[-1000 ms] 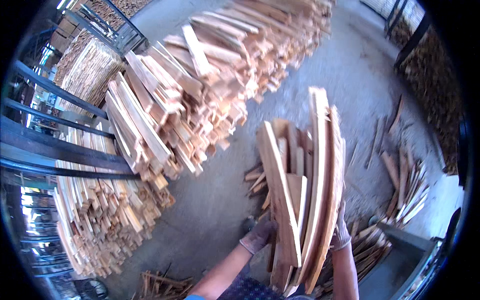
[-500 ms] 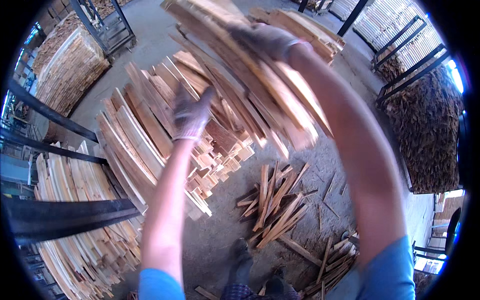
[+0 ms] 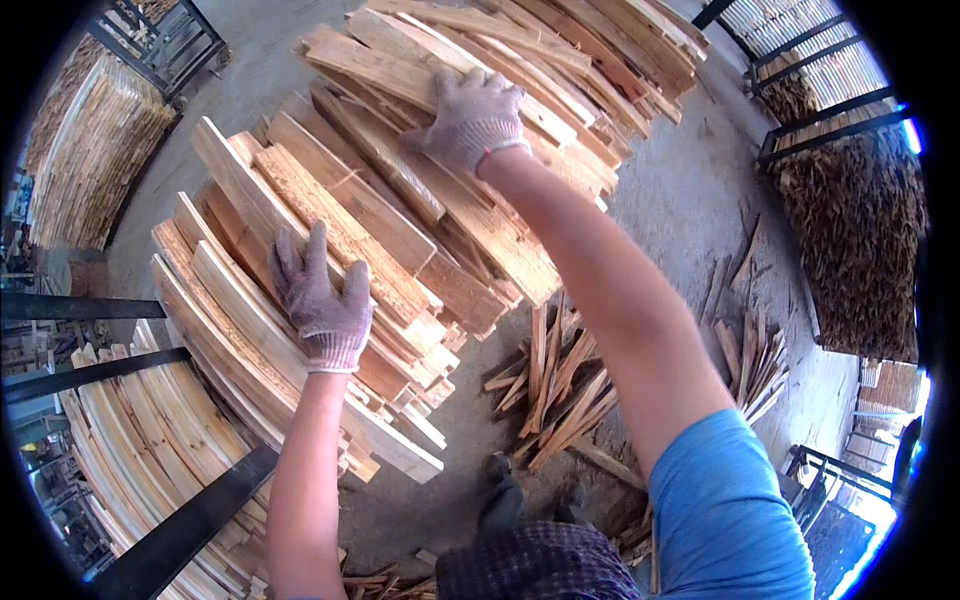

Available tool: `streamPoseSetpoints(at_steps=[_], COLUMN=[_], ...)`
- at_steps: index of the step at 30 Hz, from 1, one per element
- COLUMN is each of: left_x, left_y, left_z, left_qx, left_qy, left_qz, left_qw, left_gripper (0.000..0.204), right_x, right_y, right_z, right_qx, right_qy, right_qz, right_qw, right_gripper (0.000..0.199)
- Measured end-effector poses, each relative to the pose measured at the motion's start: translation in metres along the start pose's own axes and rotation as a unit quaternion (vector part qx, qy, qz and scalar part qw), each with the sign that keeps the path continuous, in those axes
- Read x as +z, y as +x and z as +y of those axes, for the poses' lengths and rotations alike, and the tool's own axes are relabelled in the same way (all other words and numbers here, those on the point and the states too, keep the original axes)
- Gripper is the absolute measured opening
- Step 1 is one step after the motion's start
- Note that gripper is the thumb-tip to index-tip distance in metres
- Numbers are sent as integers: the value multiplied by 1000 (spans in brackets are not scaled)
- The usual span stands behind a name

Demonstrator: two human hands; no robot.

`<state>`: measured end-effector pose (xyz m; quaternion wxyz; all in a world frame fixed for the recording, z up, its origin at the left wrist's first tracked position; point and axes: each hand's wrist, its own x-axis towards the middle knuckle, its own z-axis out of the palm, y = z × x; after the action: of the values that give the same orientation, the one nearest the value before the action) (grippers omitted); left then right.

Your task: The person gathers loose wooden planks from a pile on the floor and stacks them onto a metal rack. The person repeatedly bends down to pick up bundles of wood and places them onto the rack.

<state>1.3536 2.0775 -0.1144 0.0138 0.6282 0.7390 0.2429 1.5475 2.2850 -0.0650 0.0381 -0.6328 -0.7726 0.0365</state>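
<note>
Both of my hands wear grey knit gloves. My left hand (image 3: pixel 325 300) is open, its fingers spread over the left part of a stack of rough wooden boards (image 3: pixel 345 190). Farther off and to the right, my right hand (image 3: pixel 468 120) lies open with its palm down on a pale board (image 3: pixel 370 68). That board rests slantwise with others on the far part of the stack. The near board ends stick out unevenly, and several boards overlap at an angle.
Thin wood offcuts (image 3: pixel 560 385) lie heaped on the floor in front of my feet. Black metal bars (image 3: pixel 200 520) stand at the left beside another board stack (image 3: pixel 150 410). A tall bark-edged pile (image 3: pixel 850 245) is at the right, and a stacked lumber block (image 3: pixel 100 150) stands far left.
My right hand has come down and left from holding a bundle of boards in the air; those boards now lie on the stack. My left hand has moved left and nearer.
</note>
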Motion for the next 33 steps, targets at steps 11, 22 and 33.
streamPoseSetpoints(at_steps=[11, 22, 33], left_x=[13, 67, 186], left_y=[-6, -81, -531], left_z=[-16, -65, 41], left_qx=[5, 184, 98], left_qy=[0, 112, 197], left_qz=[4, 12, -551], left_qw=[1000, 976, 805], left_gripper=[64, 54, 54], right_x=[43, 141, 234], right_y=[-252, -901, -1190], right_z=[87, 242, 420], right_qx=[-98, 534, 646], right_qy=[227, 253, 256], right_qz=[259, -385, -367], right_qw=[934, 709, 618], right_gripper=[87, 75, 84])
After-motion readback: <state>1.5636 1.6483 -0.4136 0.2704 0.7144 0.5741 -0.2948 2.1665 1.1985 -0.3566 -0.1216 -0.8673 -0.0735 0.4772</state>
